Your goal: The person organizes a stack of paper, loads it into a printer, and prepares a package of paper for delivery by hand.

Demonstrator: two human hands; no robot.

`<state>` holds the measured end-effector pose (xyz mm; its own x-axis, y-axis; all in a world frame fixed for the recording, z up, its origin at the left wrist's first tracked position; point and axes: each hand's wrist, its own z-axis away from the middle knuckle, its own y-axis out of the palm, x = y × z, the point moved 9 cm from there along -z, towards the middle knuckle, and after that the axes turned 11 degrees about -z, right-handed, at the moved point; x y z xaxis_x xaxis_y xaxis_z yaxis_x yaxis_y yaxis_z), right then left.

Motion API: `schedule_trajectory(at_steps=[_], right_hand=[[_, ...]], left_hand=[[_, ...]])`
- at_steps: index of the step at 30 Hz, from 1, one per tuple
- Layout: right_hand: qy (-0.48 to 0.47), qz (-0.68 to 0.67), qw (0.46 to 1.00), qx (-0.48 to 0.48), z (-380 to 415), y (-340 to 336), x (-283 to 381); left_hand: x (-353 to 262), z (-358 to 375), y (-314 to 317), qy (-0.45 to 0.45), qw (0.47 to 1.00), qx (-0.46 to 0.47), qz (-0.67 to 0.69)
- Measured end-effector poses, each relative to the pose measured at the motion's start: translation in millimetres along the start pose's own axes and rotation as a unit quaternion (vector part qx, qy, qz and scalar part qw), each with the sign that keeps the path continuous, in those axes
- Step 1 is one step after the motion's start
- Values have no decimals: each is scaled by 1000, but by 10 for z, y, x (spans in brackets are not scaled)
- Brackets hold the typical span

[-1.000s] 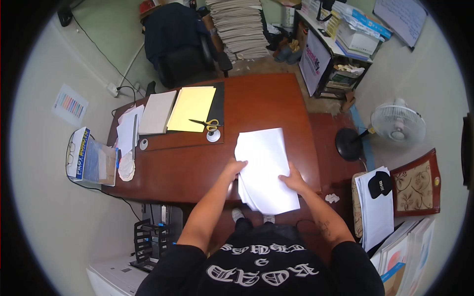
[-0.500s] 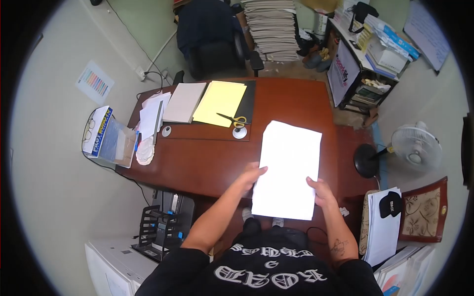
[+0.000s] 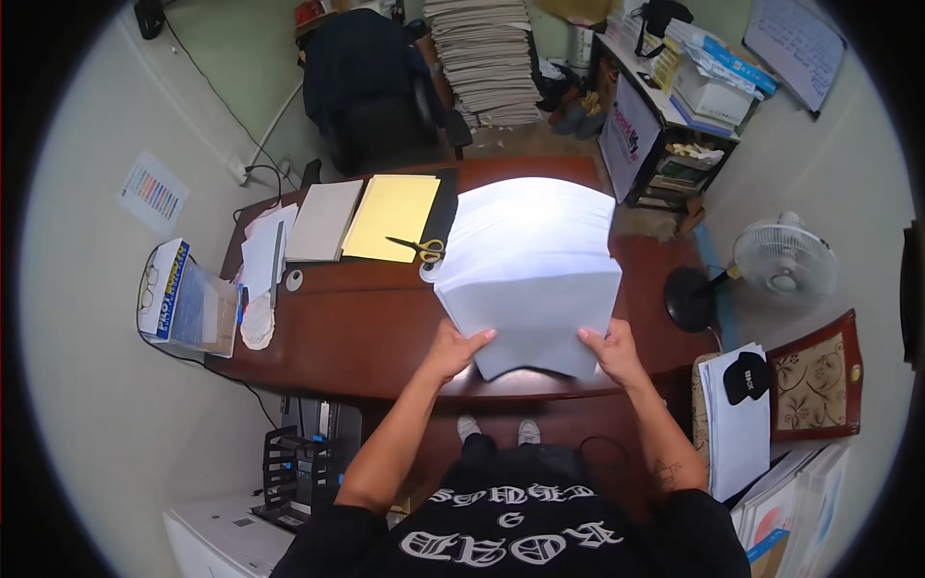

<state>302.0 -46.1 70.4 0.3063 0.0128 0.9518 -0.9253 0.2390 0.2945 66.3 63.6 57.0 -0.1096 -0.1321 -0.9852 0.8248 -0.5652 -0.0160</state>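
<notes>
Left fingers (image 3: 480,339) and right fingers (image 3: 591,340) clamped on the bowed paper stack (image 3: 530,250) near its close end, scissors (image 3: 424,249) to its left; uneven pressure could send it sliding apart!

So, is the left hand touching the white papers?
Touching. The head view shows the left hand holding the white paper stack, its thumb lying over the near face.

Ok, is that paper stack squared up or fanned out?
Fanned out: the paper stack, held between the left hand and right hand, bows, its sheet edges spread in layers.
</notes>
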Motion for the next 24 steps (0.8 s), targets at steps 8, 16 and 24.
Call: schedule_trajectory(at_steps=[8,16,24], right_hand=[[-75,8,993,-91,56,-92,-193],[-123,-67,985,-101,-102,17,-78],[-104,13,990,-99,-99,104,-86]], left_hand=[[243,-133,13,54,994,-73,-63],[109,-181,149,142,987,-79,-3],[122,-226,-62,98,992,-71,-27]])
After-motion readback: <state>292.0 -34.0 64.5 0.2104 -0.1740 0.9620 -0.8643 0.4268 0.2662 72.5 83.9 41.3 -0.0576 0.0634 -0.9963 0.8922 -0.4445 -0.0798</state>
